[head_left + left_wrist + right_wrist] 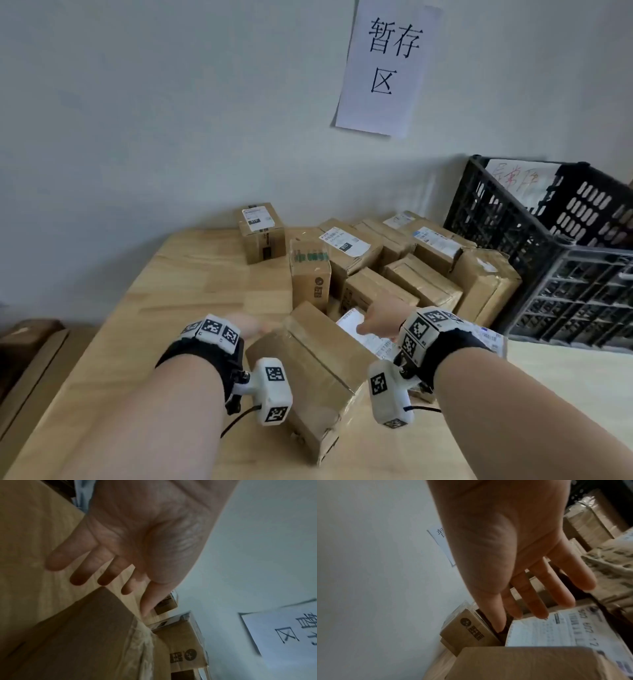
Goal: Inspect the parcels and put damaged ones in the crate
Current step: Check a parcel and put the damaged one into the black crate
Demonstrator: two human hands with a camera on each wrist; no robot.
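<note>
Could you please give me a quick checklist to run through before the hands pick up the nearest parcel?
1. Left hand free, fingers straight: ok.
2. Right hand free, fingers straight: ok.
3. Nearest parcel between both hands, on the table: ok.
4. Hands gripping the parcel: not ok, not yet closed on it.
5. Parcel damage checked: cannot tell; only the top, near side and label show.
6. Crate open on the right: ok.

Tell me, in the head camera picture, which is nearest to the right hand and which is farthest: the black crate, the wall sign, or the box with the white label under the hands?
1. Labelled box, under the right hand.
2. Black crate, farther right.
3. Wall sign, high above.
</note>
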